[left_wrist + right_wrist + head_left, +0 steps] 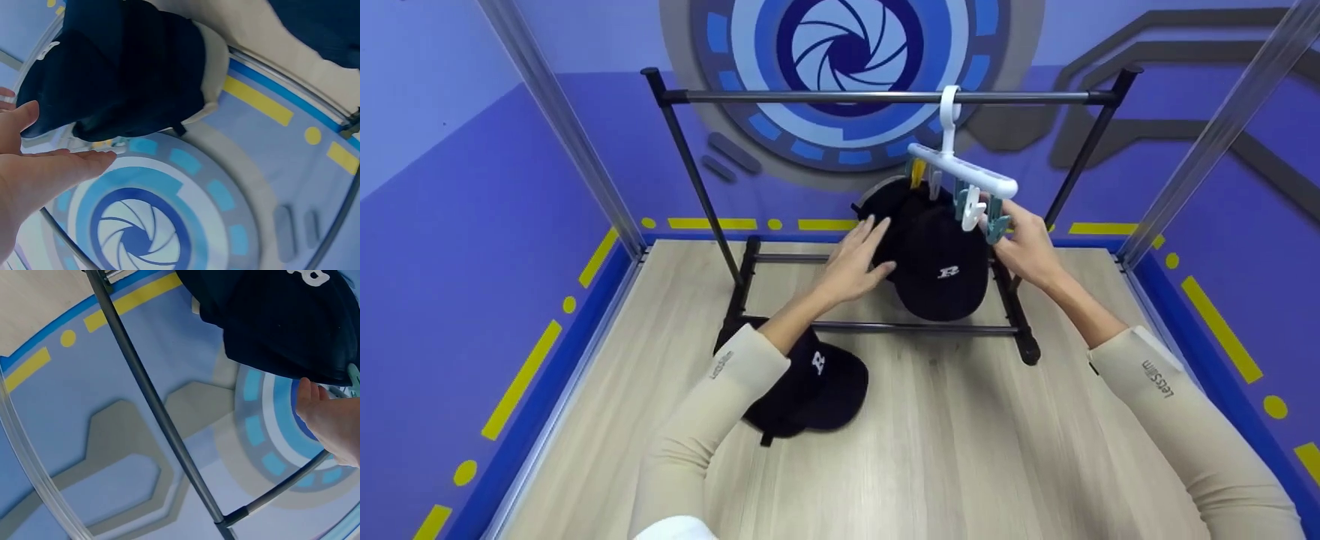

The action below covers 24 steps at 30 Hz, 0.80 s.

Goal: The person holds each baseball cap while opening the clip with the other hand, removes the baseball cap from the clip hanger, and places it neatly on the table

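Note:
A black cap (941,262) with a white R hangs under a clip hanger (964,169). Behind it hangs at least one more cap (881,199), mostly covered, with a pale part at its edge. My left hand (851,262) is beside the left side of the hanging caps, fingers extended and thumb apart; whether it touches the cloth is unclear. My right hand (1027,244) pinches a teal clip (996,221) at the hanger's right end, its fingertips partly hidden. In the right wrist view, that hand (332,422) is by the cap's edge (292,343).
A black rack (840,97) carries the hanger on its top bar. Another black cap (817,390) lies on the wood-look surface (960,442), partly under my left forearm. Blue-purple walls (442,247) stand at both sides and behind.

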Available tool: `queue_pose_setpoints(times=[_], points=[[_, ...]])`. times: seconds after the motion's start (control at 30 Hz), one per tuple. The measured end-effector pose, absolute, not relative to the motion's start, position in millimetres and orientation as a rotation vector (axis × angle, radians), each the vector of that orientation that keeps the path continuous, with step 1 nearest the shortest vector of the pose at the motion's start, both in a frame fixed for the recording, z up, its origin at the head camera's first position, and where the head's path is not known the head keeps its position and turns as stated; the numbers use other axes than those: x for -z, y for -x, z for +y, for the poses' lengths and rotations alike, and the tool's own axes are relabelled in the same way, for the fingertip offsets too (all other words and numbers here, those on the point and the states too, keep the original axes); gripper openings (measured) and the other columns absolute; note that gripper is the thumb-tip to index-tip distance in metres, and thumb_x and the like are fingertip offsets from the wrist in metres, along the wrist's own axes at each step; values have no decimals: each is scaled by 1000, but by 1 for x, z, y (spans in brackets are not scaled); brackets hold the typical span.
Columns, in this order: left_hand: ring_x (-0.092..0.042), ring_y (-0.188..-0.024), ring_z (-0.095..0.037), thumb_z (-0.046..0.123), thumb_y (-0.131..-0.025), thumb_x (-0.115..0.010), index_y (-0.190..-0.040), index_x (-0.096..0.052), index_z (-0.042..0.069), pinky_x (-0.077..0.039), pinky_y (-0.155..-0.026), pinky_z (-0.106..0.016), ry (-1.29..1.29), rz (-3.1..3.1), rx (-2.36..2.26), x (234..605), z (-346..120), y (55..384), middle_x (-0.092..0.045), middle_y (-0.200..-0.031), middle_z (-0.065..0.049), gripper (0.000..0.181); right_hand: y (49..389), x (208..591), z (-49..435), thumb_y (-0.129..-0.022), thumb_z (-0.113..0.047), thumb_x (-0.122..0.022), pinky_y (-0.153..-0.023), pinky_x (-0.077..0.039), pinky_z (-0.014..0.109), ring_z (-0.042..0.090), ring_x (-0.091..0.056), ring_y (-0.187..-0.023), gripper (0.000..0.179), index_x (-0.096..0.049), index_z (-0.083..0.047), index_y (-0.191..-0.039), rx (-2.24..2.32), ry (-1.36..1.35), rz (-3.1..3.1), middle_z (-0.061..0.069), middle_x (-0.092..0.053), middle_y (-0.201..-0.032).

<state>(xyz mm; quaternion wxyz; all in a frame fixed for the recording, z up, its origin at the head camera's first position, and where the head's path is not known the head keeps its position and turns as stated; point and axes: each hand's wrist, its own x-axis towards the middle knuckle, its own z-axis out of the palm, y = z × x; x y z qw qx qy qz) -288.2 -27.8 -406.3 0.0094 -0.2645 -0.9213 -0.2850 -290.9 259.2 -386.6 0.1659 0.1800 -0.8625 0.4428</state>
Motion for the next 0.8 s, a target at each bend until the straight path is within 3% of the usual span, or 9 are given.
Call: queue_pose_setpoints(times=[0.1, 0.17, 0.27, 0.37, 0.5, 0.67, 0.8], points=[[-17, -158, -37, 28, -105, -57, -163, -22, 8, -18, -127, -56, 863, -2851, 848, 402, -17, 292, -17, -169, -21, 70, 294, 384, 255, -101, -8, -61, -108, -45, 54, 44, -56, -132, 30, -62, 12, -123, -1245, -501, -2470, 30, -60, -139], [-17, -159, -35, 29, -106, -54, -163, -21, 10, -18, -127, -55, 888, -2844, 809, 399, -9, 295, -17, -170, -19, 69, 295, 382, 254, -102, -11, -61, -106, -44, 55, 43, -59, -125, 32, -62, 13, -122, -1242, -490, -2480, 32, -64, -130], [-19, -158, -33, 30, -107, -52, -163, -21, 10, -20, -127, -54, 925, -2820, 785, 398, 1, 300, -19, -170, -17, 67, 298, 380, 251, -102, -15, -62, -92, -46, 42, 32, -60, -102, 36, -62, 10, -128, -1232, -474, -2489, 28, -68, -109], [-24, -157, -33, 28, -106, -53, -162, -25, 7, -24, -126, -52, 959, -2780, 780, 398, 9, 302, -26, -168, -18, 66, 299, 379, 248, -102, -15, -62, -76, -40, 30, 20, -51, -81, 33, -63, 8, -126, -1245, -468, -2496, 15, -60, -87], [-36, -151, -34, 22, -106, -55, -158, -31, 0, -31, -123, -49, 995, -2697, 746, 399, 19, 304, -38, -162, -20, 62, 301, 377, 245, -101, -11, -63, -69, -36, 23, 9, -44, -71, 24, -65, 9, -114, -1292, -456, -2479, 1, -50, -77], [-47, -142, -33, 20, -105, -55, -154, -38, 0, -40, -117, -46, 950, -2632, 781, 398, 31, 308, -49, -154, -18, 55, 298, 369, 238, -101, -4, -60, -69, -34, 22, 3, -39, -67, 19, -64, 13, -106, -1379, -433, -2394, -4, -42, -72], [-56, -131, -31, 19, -105, -55, -148, -48, 3, -47, -108, -43, 890, -2597, 837, 396, 40, 312, -59, -143, -15, 46, 290, 361, 228, -100, -1, -58, -74, -37, 20, 1, -43, -72, 21, -65, 16, -110, -1496, -393, -2322, -9, -51, -73]])
